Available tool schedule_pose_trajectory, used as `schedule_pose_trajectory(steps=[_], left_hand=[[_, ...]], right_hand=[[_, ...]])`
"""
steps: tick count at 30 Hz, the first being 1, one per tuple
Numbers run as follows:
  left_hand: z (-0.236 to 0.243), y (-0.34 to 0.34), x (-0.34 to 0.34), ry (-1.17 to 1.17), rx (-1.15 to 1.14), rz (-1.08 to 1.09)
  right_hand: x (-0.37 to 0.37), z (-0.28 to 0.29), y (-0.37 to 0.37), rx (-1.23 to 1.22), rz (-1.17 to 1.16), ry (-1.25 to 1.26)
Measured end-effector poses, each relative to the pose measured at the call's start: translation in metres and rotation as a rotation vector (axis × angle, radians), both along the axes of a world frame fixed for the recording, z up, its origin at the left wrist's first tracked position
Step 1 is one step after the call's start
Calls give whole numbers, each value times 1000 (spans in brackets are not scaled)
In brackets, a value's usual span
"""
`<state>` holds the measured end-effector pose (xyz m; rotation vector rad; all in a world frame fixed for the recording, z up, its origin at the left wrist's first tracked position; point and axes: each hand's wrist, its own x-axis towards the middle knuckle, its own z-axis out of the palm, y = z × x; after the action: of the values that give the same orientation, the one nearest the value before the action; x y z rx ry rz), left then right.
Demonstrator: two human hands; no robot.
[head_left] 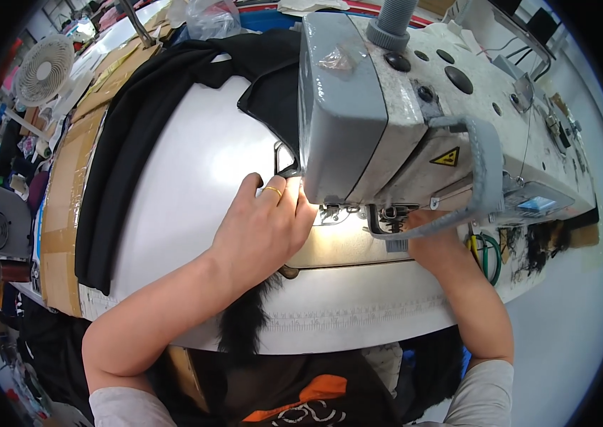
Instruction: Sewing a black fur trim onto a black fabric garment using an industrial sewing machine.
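My left hand, with a gold ring, is at the left of the sewing machine head, bent fingers closed on the edge of the black fabric beside the needle plate. The fabric's long folded length drapes over the white table. My right hand is under the machine's right side, behind the curved grey guard; its fingertips are hidden. Black fur hangs below my left wrist over the table's front edge. Green-handled scissors lie just right of my right hand.
A taped cardboard strip borders the table's left side. Beyond it are a white fan, a grey appliance and piled items. A clear plastic bag is at the back. Black fluff lies at the right, and dark cloth hangs below the front edge.
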<state>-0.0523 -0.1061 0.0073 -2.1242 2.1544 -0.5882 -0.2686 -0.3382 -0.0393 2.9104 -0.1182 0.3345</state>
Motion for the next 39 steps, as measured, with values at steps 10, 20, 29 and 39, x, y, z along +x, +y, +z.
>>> schedule_pose_trajectory(steps=[10,20,29,39], left_hand=[[-7,0,11,291,-128,-48],[3,-2,-1,335,21,36],[8,10,-14,58,30,90],[13,14,-11,100,46,-24]], right_hand=[[21,39,26,75,58,35],[32,20,44,539,145,-190],[28,45,19,355,300,-202],[15,51,21,374,125,-49]])
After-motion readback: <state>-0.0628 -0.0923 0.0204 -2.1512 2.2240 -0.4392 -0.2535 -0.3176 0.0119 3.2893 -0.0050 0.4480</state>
